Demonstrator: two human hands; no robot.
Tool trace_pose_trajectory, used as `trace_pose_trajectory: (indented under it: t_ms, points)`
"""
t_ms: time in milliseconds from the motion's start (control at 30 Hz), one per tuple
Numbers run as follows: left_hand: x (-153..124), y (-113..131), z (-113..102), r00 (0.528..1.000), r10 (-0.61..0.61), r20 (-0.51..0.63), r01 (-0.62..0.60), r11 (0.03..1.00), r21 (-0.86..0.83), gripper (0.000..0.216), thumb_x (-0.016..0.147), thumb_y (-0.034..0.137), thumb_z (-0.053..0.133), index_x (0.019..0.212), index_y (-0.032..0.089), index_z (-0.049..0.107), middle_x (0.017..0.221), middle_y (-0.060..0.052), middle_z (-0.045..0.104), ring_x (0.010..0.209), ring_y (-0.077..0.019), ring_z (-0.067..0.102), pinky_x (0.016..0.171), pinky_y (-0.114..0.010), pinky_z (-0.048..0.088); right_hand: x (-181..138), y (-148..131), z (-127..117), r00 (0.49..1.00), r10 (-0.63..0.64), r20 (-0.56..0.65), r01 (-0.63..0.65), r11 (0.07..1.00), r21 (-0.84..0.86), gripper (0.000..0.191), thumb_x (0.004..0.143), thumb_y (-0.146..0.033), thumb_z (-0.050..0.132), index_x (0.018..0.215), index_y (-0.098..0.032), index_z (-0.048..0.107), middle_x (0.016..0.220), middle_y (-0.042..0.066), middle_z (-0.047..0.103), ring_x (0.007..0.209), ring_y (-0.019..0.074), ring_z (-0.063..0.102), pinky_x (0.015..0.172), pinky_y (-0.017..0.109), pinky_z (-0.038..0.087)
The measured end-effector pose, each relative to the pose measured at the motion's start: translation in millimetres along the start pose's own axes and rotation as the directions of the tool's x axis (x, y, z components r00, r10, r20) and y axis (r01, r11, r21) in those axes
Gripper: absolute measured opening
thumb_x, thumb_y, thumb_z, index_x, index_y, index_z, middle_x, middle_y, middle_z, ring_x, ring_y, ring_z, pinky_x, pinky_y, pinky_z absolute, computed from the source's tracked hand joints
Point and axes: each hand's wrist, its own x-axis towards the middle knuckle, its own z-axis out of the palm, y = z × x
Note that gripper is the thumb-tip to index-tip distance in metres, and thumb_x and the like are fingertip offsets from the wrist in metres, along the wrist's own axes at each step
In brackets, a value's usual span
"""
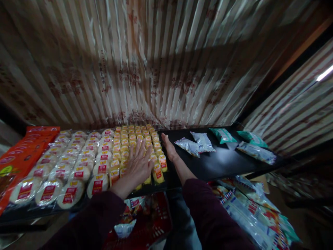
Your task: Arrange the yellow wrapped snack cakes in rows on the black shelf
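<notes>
Glossy clear plastic around yellow cakes [157, 173], shiny foil-like silver packets [203, 141], smooth, softly reflective shelf [208, 165].

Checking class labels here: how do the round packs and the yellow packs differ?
Size and shape: the round packs are bigger discs; the yellow packs are small and narrow.
Colour: the round packs are pale with red labels; the yellow packs have yellow-orange labels.
Hands: the left hand is over the yellow packs; neither hand is over the round packs.
Shared: both stand in rows.
</notes>
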Motion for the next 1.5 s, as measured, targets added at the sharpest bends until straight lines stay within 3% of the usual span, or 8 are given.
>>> trace_pose_trajectory:
  t_ms: [133, 267, 533, 833, 1067, 1300, 1500]
  points:
    - [54.8, -3.9, 7.4, 0.952, -0.029, 0.304, 0.033, 0.999, -0.008, 0.054, 0.093, 0.036, 0.035, 0.145, 0.020, 0.036, 0.157, -0.010, 0.022, 0.146, -0.0282, 0.009, 0.116, -0.056, 0.011, 21.5, 0.0, 4.5, 0.998, 0.043, 0.034, -0.047, 0.993, 0.108, 0.068, 0.086, -0.071, 0.033, 0.134, -0.027, 0.051, 0.148, 0.002, 0.042, 0.139, 0.0226, 0.036, 0.115, 0.046, 0.027]
    - [86.2, -14.5, 12.8, 0.899, -0.098, 0.428, 0.084, 0.995, 0.053, 0.057, 0.093, 0.038, 0.030, 0.147, 0.017, 0.032, 0.158, -0.010, 0.014, 0.147, -0.0248, 0.002, 0.117, -0.053, 0.003, 38.7, -0.3, 10.5, 0.995, 0.092, 0.044, -0.099, 0.971, 0.216, 0.063, 0.085, -0.070, 0.039, 0.130, -0.029, 0.056, 0.146, -0.002, 0.044, 0.140, 0.0219, 0.034, 0.118, 0.043, 0.021]
    - [93.8, -23.6, 30.0, 0.891, -0.086, 0.446, 0.063, 0.996, 0.066, 0.055, 0.094, 0.038, 0.025, 0.144, 0.019, 0.037, 0.157, -0.009, 0.023, 0.146, -0.0257, 0.008, 0.117, -0.052, 0.003, 52.1, 0.3, 22.2, 0.989, 0.104, 0.102, -0.128, 0.954, 0.271, 0.061, 0.083, -0.069, 0.046, 0.126, -0.029, 0.060, 0.137, -0.002, 0.055, 0.135, 0.0233, 0.042, 0.118, 0.042, 0.025]
    - [92.9, -26.8, 32.3, 0.890, -0.097, 0.446, 0.082, 0.995, 0.054, 0.055, 0.094, 0.038, 0.026, 0.144, 0.019, 0.039, 0.156, -0.009, 0.025, 0.146, -0.0265, 0.013, 0.117, -0.052, 0.006, 51.4, 0.2, 23.7, 0.968, 0.129, 0.217, -0.180, 0.956, 0.231, 0.059, 0.082, -0.067, 0.050, 0.129, -0.031, 0.056, 0.134, -0.002, 0.058, 0.130, 0.0235, 0.048, 0.115, 0.044, 0.030]
    - [94.6, -27.4, 31.8, 0.900, -0.100, 0.424, 0.093, 0.995, 0.037, 0.055, 0.094, 0.038, 0.027, 0.145, 0.019, 0.037, 0.156, -0.010, 0.025, 0.146, -0.0251, 0.014, 0.117, -0.052, 0.007, 47.7, -1.9, 21.6, 0.993, 0.072, 0.098, -0.099, 0.947, 0.305, 0.061, 0.085, -0.067, 0.045, 0.133, -0.030, 0.052, 0.143, 0.000, 0.050, 0.138, 0.0211, 0.036, 0.118, 0.041, 0.023]
    - [96.1, -25.5, 24.3, 0.896, -0.090, 0.434, 0.080, 0.996, 0.042, 0.053, 0.095, 0.036, 0.026, 0.142, 0.017, 0.040, 0.155, -0.011, 0.028, 0.145, -0.0256, 0.016, 0.117, -0.052, 0.008, 45.4, -10.9, 25.3, 0.973, 0.142, 0.182, -0.202, 0.906, 0.371, 0.060, 0.089, -0.065, 0.038, 0.134, -0.028, 0.050, 0.141, 0.003, 0.051, 0.135, 0.0226, 0.042, 0.116, 0.043, 0.027]
    - [95.6, -30.0, 30.7, 0.899, -0.082, 0.430, 0.068, 0.997, 0.047, 0.054, 0.095, 0.038, 0.024, 0.144, 0.018, 0.038, 0.155, -0.010, 0.028, 0.145, -0.0251, 0.015, 0.117, -0.053, 0.007, 41.4, -12.9, 29.9, 0.975, 0.129, 0.181, -0.192, 0.900, 0.392, 0.059, 0.088, -0.064, 0.039, 0.133, -0.027, 0.052, 0.142, 0.002, 0.050, 0.135, 0.0228, 0.042, 0.115, 0.041, 0.029]
